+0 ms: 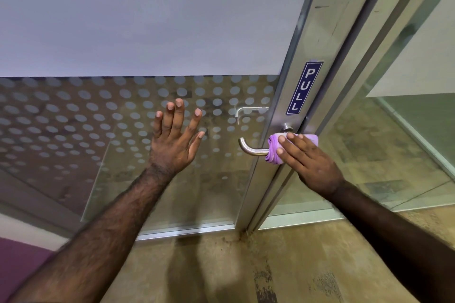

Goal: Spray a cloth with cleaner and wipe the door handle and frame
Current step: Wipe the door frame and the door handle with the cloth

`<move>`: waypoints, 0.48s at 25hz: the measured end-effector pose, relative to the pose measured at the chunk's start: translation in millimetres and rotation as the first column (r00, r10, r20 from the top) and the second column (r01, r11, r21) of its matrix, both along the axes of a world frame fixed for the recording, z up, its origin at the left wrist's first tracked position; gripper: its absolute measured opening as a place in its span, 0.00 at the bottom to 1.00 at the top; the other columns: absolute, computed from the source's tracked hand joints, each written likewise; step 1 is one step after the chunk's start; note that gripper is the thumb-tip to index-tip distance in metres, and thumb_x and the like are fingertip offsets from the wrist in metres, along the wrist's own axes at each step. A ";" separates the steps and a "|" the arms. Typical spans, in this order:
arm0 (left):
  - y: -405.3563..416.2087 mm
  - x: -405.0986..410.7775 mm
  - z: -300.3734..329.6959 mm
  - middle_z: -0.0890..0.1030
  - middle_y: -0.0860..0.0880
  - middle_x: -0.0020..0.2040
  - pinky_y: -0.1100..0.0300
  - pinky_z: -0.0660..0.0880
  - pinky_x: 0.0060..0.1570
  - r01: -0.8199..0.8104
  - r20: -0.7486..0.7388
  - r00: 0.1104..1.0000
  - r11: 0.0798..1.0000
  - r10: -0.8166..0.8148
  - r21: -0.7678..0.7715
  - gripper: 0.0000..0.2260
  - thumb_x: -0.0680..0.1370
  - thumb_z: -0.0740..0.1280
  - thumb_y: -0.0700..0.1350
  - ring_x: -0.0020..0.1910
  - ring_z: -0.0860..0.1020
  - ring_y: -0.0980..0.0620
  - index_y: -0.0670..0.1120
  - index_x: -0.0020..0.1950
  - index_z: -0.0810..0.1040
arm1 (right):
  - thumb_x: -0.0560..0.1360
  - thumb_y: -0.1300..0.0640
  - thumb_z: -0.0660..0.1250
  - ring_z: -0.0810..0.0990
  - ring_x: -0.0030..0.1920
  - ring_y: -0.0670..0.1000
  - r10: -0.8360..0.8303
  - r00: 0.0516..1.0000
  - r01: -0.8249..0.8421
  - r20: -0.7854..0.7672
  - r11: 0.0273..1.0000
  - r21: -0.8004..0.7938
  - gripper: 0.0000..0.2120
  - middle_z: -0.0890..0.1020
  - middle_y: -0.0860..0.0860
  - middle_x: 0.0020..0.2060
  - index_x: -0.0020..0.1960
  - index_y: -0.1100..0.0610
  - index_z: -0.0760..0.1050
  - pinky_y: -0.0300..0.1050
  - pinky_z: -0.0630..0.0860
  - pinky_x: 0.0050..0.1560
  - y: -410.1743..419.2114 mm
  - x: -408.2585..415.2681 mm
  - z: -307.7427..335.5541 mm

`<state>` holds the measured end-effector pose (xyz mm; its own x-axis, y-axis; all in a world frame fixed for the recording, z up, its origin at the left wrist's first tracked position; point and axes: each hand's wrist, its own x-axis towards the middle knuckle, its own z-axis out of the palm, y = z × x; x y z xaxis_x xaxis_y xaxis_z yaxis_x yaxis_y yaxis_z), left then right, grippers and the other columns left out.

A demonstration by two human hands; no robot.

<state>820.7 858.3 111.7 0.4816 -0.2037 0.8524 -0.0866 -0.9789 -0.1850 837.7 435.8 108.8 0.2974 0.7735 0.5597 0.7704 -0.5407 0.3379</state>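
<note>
**Purple cloth wrapped on the door handle**

Two bare forearms reach up from the bottom edge toward a glass door. Beneath them lies a worn tan floor (221, 265) with dark scuffed patches.

On the person's left, the left hand (173, 139) is raised with its fingers spread wide and its back to the camera, held flat in front of the glass door panel (147, 32); whether the palm actually touches the glass cannot be told. It grasps nothing. That panel is frosted above and carries a pattern of pale dots lower down.

To the right, the right hand (307, 157) is closed around a purple cloth (274, 149), which is bunched and wrapped over the metal door handle (248, 149) near its base at the frame. The bare curved end of the lever sticks out to the left of the cloth. Fingertips press on top of the fabric.

Just above the handle, a blue PULL sign (304, 88) sits upright on the aluminium door frame (320, 32). A second handle (246, 110) shows through the glass on the far side.
</note>
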 end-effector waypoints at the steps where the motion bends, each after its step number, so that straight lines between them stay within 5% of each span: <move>1: 0.7 0.6 0.5 0.41 0.40 0.88 0.42 0.39 0.85 0.002 0.004 1.000 1.000 -0.002 -0.003 0.35 0.85 0.67 0.56 0.87 0.41 0.40 0.47 0.87 0.56 | 0.88 0.70 0.51 0.65 0.85 0.63 0.005 1.000 -0.005 -0.018 1.000 0.002 0.27 0.60 0.58 0.88 0.87 0.60 0.59 0.64 0.64 0.85 -2.0 2.2 2.7; 6: 1.4 1.7 0.4 0.40 0.39 0.88 0.42 0.39 0.85 -0.004 0.007 1.000 1.000 0.004 -0.004 0.35 0.85 0.67 0.57 0.87 0.40 0.40 0.47 0.87 0.56 | 0.81 0.72 0.66 0.67 0.84 0.66 -0.064 0.993 0.080 -0.100 0.982 0.169 0.34 0.67 0.59 0.85 0.85 0.61 0.64 0.67 0.67 0.82 18.6 -11.0 -2.8; 12: -2.2 -0.6 1.9 0.39 0.40 0.88 0.42 0.39 0.85 -0.005 -0.004 1.000 1.000 0.005 -0.007 0.35 0.86 0.65 0.57 0.87 0.39 0.41 0.48 0.87 0.53 | 0.84 0.61 0.70 0.77 0.77 0.65 -0.168 0.985 0.169 -0.030 0.946 0.276 0.24 0.79 0.62 0.76 0.79 0.64 0.74 0.66 0.73 0.76 85.8 -34.4 -3.7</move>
<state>820.1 856.1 113.5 0.4858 -0.1956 0.8519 -0.0827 -0.9806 -0.1780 803.3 521.6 105.1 0.4141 0.5269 0.7422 0.6615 -0.7343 0.1522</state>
